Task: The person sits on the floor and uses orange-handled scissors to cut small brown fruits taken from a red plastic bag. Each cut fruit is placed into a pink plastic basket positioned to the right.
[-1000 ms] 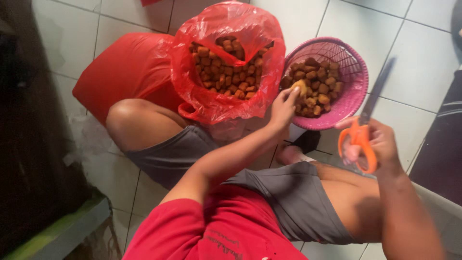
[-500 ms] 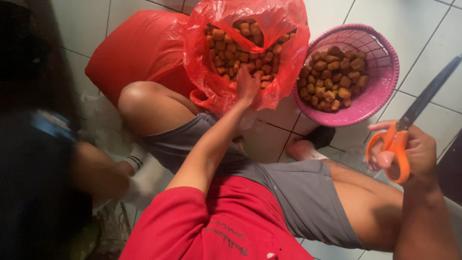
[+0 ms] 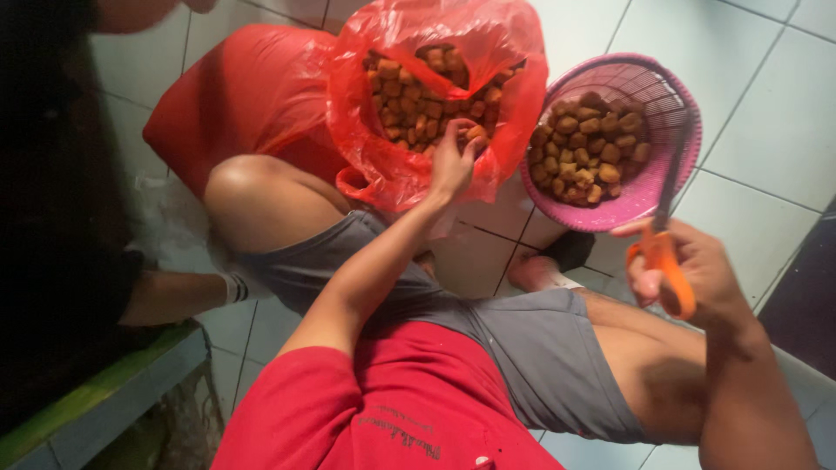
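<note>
My left hand [image 3: 453, 164] reaches forward into the red plastic bag [image 3: 435, 104], its grip pinched around one brown nut [image 3: 475, 133] at the near edge of the heap. My right hand [image 3: 697, 274] is clenched around orange-handled scissors [image 3: 666, 235], whose long axis runs up and away from me, blades lying over the rim of the pink basket [image 3: 653, 104]. So the held nut sits well to the left of the blades, across the gap between bag and basket, and the left hand is the nearer one. Everything rests on a white tiled floor [image 3: 766, 148], my knees folded beneath; another person's leg shows at the left.
</note>
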